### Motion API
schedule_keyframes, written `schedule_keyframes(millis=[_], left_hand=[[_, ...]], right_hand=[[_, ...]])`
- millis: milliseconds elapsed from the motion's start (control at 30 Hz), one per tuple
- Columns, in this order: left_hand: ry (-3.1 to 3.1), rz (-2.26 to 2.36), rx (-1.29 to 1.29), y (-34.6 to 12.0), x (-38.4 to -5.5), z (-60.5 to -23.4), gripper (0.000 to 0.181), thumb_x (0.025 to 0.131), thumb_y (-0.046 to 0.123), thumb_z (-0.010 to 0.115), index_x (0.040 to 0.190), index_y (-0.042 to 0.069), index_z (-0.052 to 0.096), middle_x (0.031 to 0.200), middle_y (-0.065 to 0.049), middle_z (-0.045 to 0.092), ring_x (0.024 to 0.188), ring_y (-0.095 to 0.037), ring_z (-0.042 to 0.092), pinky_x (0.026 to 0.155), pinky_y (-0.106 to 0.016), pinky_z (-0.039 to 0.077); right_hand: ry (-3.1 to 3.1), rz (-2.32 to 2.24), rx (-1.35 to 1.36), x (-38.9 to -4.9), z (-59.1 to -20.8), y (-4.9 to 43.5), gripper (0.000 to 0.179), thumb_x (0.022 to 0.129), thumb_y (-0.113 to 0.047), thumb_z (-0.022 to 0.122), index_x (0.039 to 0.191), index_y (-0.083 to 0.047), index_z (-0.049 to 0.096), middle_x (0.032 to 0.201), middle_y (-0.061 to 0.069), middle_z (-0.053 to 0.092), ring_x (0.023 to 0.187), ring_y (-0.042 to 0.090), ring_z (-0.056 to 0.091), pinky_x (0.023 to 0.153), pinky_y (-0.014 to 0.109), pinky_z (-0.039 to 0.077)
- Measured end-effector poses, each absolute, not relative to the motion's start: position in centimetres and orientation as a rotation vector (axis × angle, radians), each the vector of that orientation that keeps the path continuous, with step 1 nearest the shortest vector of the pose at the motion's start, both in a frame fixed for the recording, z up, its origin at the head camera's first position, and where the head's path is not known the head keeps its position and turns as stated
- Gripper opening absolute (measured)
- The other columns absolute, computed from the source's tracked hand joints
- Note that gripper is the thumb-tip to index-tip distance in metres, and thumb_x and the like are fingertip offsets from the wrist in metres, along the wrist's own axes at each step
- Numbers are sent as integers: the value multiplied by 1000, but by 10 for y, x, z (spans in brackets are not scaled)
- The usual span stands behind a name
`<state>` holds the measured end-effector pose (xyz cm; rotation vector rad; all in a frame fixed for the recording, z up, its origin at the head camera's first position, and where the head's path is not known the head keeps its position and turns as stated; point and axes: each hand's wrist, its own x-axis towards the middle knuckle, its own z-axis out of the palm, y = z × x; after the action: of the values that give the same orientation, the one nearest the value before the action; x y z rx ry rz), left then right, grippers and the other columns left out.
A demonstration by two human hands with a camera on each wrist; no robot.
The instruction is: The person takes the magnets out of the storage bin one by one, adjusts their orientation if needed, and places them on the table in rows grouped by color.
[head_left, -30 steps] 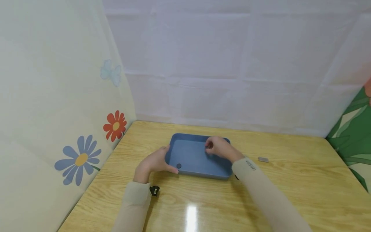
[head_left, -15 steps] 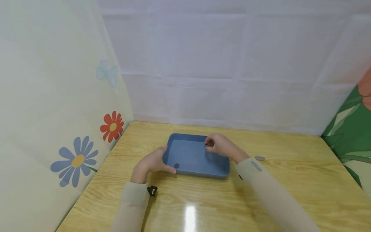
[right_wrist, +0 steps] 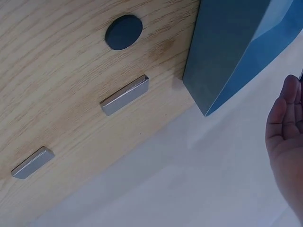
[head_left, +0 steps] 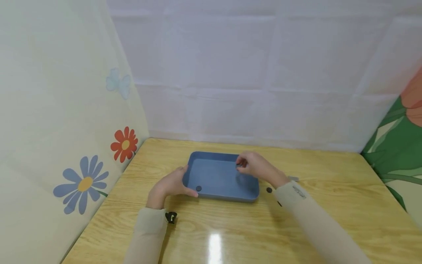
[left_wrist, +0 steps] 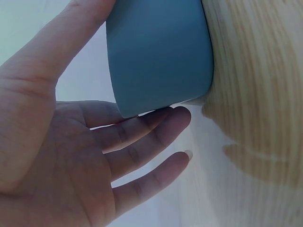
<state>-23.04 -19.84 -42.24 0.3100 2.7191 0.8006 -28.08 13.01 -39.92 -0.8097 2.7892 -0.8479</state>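
Note:
A shallow blue tray (head_left: 215, 176) sits on the wooden table, one dark round disc (head_left: 199, 188) inside its near left corner. My left hand (head_left: 169, 185) spans that corner, the thumb along the front wall and the fingers at the left side. In the left wrist view, its nearly straight fingers (left_wrist: 156, 135) touch the tray wall (left_wrist: 161, 56). Over the tray's right part, my right hand (head_left: 254, 165) pinches a small dark piece (head_left: 238, 165), mostly hidden by the fingertips. The right wrist view catches only part of this hand (right_wrist: 286, 127), at its right edge.
To the tray's right, another dark disc (right_wrist: 124, 32) and two small silvery bars, a nearer bar (right_wrist: 125, 94) and a farther bar (right_wrist: 32, 163), lie on the table (head_left: 204, 227). White cloth (head_left: 211, 91) hangs behind; a flower-printed sheet (head_left: 72, 110) stands at the left.
My right hand has shifted slightly right and up over the tray, still pinching. Its sleeve has moved right, uncovering the disc on the table. The whole scene slid slightly left in view.

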Motion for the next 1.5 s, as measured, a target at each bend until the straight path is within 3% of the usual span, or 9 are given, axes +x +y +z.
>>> schedule_keyframes(millis=[1200,1500], left_hand=[[2710,786,314,-198,-234,-422,138,68,57,92,162,-8,15,167,-32,23,154,-49,28,124,-61,33],[2713,788,338,-199,-234,-423,137,68,56,92,161,-10,15,167,-32,23,154,-49,27,124,-60,32]], right_hand=[[2900,-908,-747,-258,-404,196,14,93,-10,76,105,-4,73,98,7,72,87,15,66,78,35,58],[2922,-908,-677,-250,-406,219,8,94,-12,74,101,-10,72,96,3,70,87,14,64,82,39,57]])
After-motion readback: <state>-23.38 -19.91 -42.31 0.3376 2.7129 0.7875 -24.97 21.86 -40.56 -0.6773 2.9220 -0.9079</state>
